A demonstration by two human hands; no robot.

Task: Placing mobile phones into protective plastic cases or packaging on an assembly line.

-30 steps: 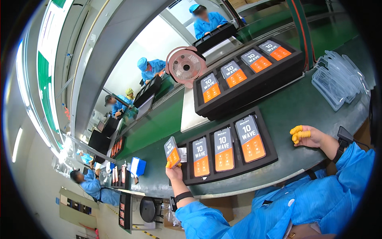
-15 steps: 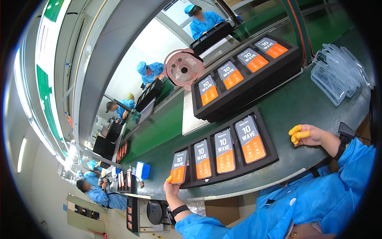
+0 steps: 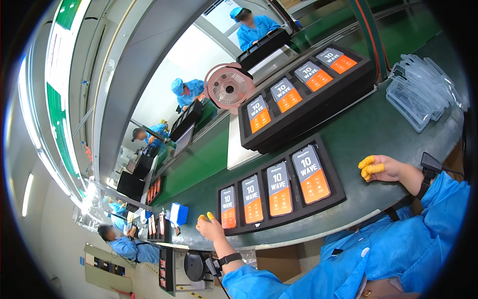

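Observation:
A black foam tray (image 3: pixel 343 197) lies in front of me on the green bench, holding several smartphones with grey-and-orange printed screen films. The leftmost smartphone (image 3: pixel 227 207) rests flat in its slot. Just beside that phone's lower left corner, my left hand (image 3: pixel 211 229) is open and empty, its yellow-cotted fingertips pointing up and apart from the phone. To the right of the tray, my right hand (image 3: pixel 386 169) hovers over the bench with nothing in it, yellow cots on its loosely bent fingers. The rightmost smartphone (image 3: pixel 311 174) is the one nearest to it.
Behind the tray stands a stack of black trays (image 3: pixel 308 119) with more smartphones on top. Clear plastic trays (image 3: pixel 418 94) are piled at the far right. A pink fan (image 3: pixel 229 87) and a blue box (image 3: pixel 178 214) stand further left. Several co-workers in blue sit along the line.
My left hand has let go of the leftmost smartphone and drawn slightly back to the left. That phone, tilted before, now lies level in its slot. My right hand has barely moved.

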